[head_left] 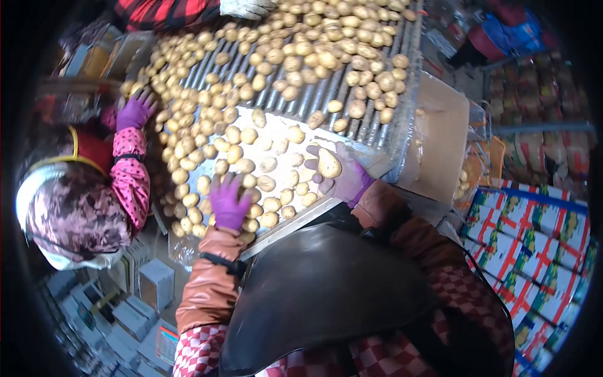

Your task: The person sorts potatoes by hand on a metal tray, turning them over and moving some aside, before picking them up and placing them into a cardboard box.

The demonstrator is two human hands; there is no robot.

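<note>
A potato (328, 163) rests in my right hand (349, 180), which is turned palm up with its fingers curled around it. The purple glove on this hand looks pale in bright light. My left hand (228, 202), also in a purple glove, reaches over the near left of the sorting table, its fingers spread among loose potatoes (245, 165). Nothing shows in its grip. Between my hands, more potatoes lie scattered on the bright white board (286, 129).
Metal rollers (282, 100) carrying many potatoes stretch away behind the board. A co-worker's purple-gloved hand (135, 111) touches potatoes at the left; another person's gloved hand (246, 6) is at the far edge. An open cardboard box (434, 141) stands right; printed cartons (527, 245) are stacked beyond.
</note>
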